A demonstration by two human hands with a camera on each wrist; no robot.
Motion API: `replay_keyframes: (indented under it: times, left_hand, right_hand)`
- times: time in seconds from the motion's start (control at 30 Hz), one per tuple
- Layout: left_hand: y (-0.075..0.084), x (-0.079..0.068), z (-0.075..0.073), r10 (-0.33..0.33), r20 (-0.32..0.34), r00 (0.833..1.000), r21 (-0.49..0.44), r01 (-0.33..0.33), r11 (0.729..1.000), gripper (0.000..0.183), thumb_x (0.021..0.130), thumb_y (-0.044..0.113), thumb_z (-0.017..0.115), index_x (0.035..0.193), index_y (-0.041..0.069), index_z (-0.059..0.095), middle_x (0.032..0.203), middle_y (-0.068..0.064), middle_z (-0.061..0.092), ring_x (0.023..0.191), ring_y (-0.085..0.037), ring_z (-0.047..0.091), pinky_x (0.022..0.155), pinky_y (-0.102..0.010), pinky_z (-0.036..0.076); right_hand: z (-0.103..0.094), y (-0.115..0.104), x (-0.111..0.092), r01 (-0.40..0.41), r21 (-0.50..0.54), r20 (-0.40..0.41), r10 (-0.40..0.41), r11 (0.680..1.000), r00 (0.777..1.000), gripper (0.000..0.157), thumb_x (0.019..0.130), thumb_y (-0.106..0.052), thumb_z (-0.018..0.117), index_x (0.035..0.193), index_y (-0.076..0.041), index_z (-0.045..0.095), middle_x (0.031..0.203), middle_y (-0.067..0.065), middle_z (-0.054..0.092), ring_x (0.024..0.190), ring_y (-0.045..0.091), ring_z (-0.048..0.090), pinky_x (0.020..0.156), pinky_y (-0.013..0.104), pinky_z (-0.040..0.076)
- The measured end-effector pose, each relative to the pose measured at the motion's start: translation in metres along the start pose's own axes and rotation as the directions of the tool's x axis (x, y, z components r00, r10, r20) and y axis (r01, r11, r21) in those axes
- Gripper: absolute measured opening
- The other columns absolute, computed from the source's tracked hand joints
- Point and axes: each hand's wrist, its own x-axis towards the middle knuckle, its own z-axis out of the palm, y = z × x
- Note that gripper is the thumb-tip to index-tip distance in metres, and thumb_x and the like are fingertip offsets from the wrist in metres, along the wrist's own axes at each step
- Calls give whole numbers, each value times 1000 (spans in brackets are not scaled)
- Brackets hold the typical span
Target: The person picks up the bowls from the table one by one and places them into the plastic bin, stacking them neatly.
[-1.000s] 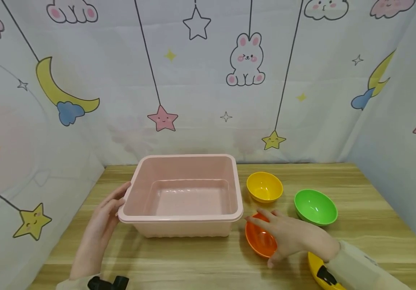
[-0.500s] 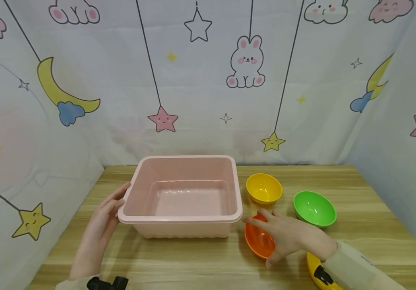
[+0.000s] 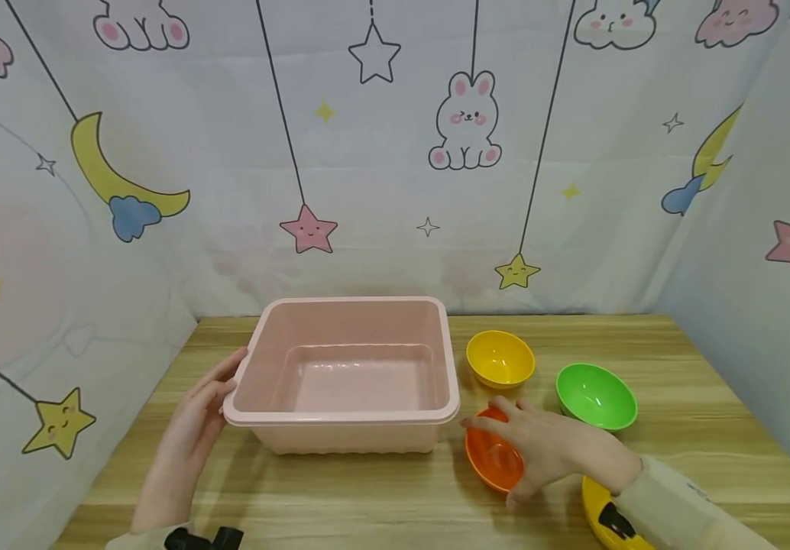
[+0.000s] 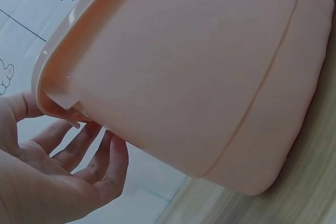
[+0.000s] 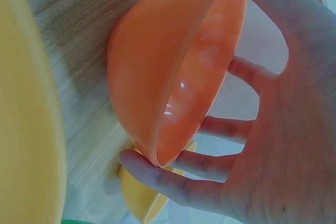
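Observation:
A pink plastic basin [image 3: 340,417] stands on the table, nothing inside it. My left hand [image 3: 192,428] holds its left rim; in the left wrist view the thumb lies at the rim and the other fingers curl beneath, against the basin's side [image 4: 184,66]. Right of the basin is an orange bowl [image 3: 491,458]. My right hand [image 3: 546,443] reaches over it and grips its rim. The right wrist view has the thumb and fingers spread round the rim of the orange bowl [image 5: 142,61], one finger bent over the outside.
Behind the orange bowl sits a yellow bowl [image 3: 500,359], with a green bowl [image 3: 597,396] to its right. A yellow round-edged thing [image 3: 597,512] is partly hidden under my right sleeve, a black piece before it. A printed cloth [image 3: 381,153] hangs behind the wooden table [image 3: 340,504].
The head view has shifted very slightly. Both hands keep their places at the basin and the orange bowl, and no bowl has visibly moved.

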Motion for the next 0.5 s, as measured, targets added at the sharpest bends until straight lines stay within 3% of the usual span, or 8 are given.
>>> replay_keyframes:
  times: [0.13, 0.37, 0.5]
  left_hand:
    - [-2, 1, 0, 11, 7, 1000, -12, -11, 1000, 44, 102, 15, 42, 144, 24, 46, 125, 28, 54, 114, 8, 51, 88, -20, 44]
    - [0, -3, -1, 15, -5, 1000, 37, -15, 999, 47, 102, 18, 43, 149, 20, 39, 127, 28, 52, 114, 9, 51, 86, -20, 44]
    - [0, -2, 1, 4, -9, 1000, 30, -3, 1000, 48, 101, 18, 44, 149, 20, 38, 127, 27, 53, 114, 9, 51, 87, -20, 43]
  right_hand:
    - [-1, 0, -2, -1, -11, -5, 1, 1000, 1000, 100, 59, -54, 85, 144, -45, 34, 135, 5, 37, 114, 29, 47, 75, 45, 52]
    - [-7, -4, -8, -18, 36, -46, 20, 999, 999, 102, 61, -52, 85, 148, -39, 31, 148, 15, 32, 129, 46, 39, 83, 55, 50]
    - [-13, -8, -12, -32, 36, -66, 34, 999, 997, 104, 60, -51, 86, 148, -40, 31, 150, 16, 30, 128, 45, 41, 83, 55, 50]
